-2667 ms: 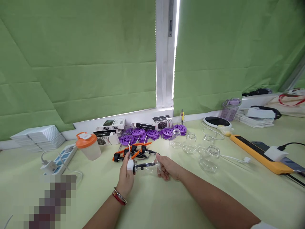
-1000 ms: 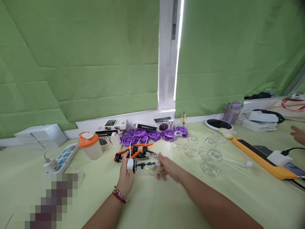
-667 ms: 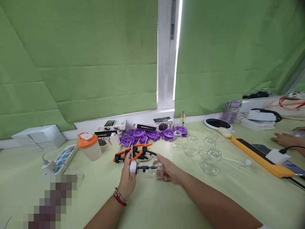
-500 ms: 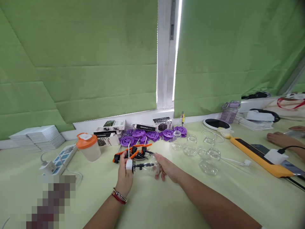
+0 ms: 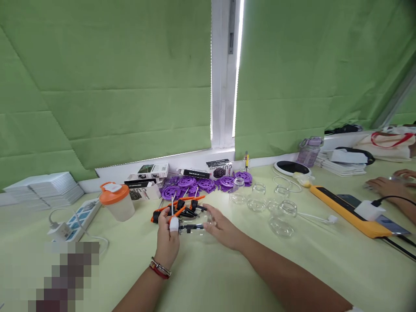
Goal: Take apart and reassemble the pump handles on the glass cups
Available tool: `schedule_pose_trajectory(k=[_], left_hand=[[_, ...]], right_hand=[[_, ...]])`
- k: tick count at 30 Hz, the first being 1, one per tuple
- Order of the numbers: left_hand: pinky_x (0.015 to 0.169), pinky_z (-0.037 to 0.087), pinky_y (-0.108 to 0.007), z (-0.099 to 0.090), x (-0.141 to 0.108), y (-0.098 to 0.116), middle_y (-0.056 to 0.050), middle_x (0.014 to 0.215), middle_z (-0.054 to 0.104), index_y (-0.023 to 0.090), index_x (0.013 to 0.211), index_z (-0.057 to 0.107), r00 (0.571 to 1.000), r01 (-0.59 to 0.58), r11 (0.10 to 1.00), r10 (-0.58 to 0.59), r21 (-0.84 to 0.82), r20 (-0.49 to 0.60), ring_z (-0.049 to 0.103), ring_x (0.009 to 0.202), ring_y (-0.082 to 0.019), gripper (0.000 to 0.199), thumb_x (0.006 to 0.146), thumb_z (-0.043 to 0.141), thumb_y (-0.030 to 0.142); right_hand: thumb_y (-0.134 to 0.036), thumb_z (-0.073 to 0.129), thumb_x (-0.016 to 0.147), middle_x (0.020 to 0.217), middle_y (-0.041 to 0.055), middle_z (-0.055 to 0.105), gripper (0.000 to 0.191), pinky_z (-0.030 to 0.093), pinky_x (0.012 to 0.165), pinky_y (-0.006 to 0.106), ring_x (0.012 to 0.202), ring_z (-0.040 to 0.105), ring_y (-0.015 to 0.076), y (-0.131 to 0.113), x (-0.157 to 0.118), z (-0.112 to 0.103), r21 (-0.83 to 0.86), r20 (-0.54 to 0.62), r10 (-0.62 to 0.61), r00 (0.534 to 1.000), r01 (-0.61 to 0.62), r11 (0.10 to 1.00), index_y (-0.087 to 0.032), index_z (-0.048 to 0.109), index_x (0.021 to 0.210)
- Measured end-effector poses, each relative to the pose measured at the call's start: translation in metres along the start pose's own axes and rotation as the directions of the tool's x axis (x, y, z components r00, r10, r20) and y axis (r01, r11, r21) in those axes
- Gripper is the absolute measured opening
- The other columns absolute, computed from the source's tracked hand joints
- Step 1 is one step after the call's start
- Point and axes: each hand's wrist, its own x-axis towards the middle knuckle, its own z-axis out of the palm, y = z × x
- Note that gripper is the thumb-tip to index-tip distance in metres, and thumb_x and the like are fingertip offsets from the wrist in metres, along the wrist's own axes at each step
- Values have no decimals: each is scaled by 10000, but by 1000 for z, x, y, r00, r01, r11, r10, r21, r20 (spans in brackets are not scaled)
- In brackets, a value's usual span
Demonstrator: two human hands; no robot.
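My left hand (image 5: 168, 237) is closed around the white-and-black top (image 5: 174, 224) of a clear glass jar (image 5: 196, 234), which lies on its side above the table. A dark shaft shows inside the jar, and a thin metal rod stands up from the top. My right hand (image 5: 224, 228) grips the jar's rounded far end, fingers curled over the glass. Just beyond my hands lies a pile of black-and-orange parts (image 5: 182, 207) with metal rods. Behind that pile are several purple spoked discs (image 5: 186, 182).
Several open glass jars (image 5: 282, 221) stand to my right. An orange-lidded cup (image 5: 117, 203) and a power strip (image 5: 79, 221) are on the left. Small boxes (image 5: 146, 190) line the back. A yellow-and-black bar (image 5: 344, 212) lies right, near another person's hands (image 5: 386, 186).
My right hand has shifted its grip on the jar, its fingers now further over the glass. The whole view has moved slightly, so the tabletop things sit a little further left.
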Motion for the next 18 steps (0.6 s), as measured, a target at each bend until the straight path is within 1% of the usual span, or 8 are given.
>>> schedule_pose_trajectory(k=[2, 3, 5, 7, 9, 12, 14, 18], left_hand=[[713, 455, -335, 1, -2, 3, -79, 936, 601, 168, 1300, 359, 999, -17, 998, 15, 53, 31, 555, 748, -177, 516, 854, 488, 392], [736, 453, -344, 1, -4, 5, -89, 974, 592, 168, 1306, 353, 998, -33, 998, 30, 58, 49, 560, 779, -183, 527, 848, 499, 385], [753, 457, -343, 3, -9, 10, -95, 1033, 565, 187, 1315, 350, 992, -82, 997, 83, -13, 96, 563, 807, -182, 554, 824, 535, 366], [743, 469, -327, 5, -14, 13, -80, 1071, 532, 235, 1340, 315, 979, -116, 983, 137, -142, 149, 562, 799, -165, 604, 800, 563, 342], [725, 477, -311, 5, -16, 14, -66, 1090, 506, 271, 1349, 287, 973, -115, 969, 154, -220, 170, 553, 782, -147, 635, 786, 576, 316], [704, 474, -295, 4, -13, 9, -69, 1100, 491, 260, 1329, 317, 982, -89, 980, 116, -178, 146, 535, 783, -141, 624, 771, 595, 293], [685, 467, -289, 3, -9, 2, -72, 1109, 486, 252, 1331, 316, 985, -96, 988, 112, -125, 132, 528, 795, -147, 638, 763, 605, 287], [663, 457, -285, 1, -7, -8, -81, 1155, 456, 256, 1364, 248, 976, -146, 989, 143, 3, 166, 520, 805, -148, 651, 798, 570, 267]], right_hand=[[-566, 632, 723, 1372, 120, 365, 791, 343, 987, 458, 1232, 364, 314, -1, -2, 4, -304, -33, -173, 984, 155, 940, -291, 327, 1399], [-532, 706, 660, 1396, 122, 350, 849, 305, 1021, 478, 1257, 325, 338, 0, -3, 7, -412, -16, -219, 976, 193, 890, -279, 356, 1391], [-433, 767, 606, 1368, 127, 397, 862, 300, 1034, 479, 1237, 354, 339, 7, -3, 11, -513, -6, -241, 971, 204, 834, -246, 403, 1364], [-348, 739, 635, 1351, 125, 421, 791, 317, 1042, 441, 1225, 389, 301, 18, 1, 10, -509, -99, -241, 966, 159, 846, -213, 415, 1344], [-333, 682, 687, 1373, 132, 399, 737, 313, 1065, 402, 1263, 371, 268, 33, 11, 2, -443, -271, -218, 938, 79, 893, -182, 390, 1347], [-363, 604, 758, 1395, 159, 371, 735, 287, 1091, 406, 1307, 340, 256, 58, 32, -16, -300, -498, -80, 863, -85, 950, -141, 299, 1389], [-377, 601, 760, 1418, 150, 351, 776, 275, 1098, 415, 1327, 323, 255, 72, 47, -25, -230, -516, 6, 857, -144, 963, -155, 251, 1415], [-390, 617, 747, 1467, 138, 302, 830, 228, 1120, 414, 1366, 267, 258, 91, 67, -28, -156, -396, 104, 912, -178, 972, -163, 216, 1437]])
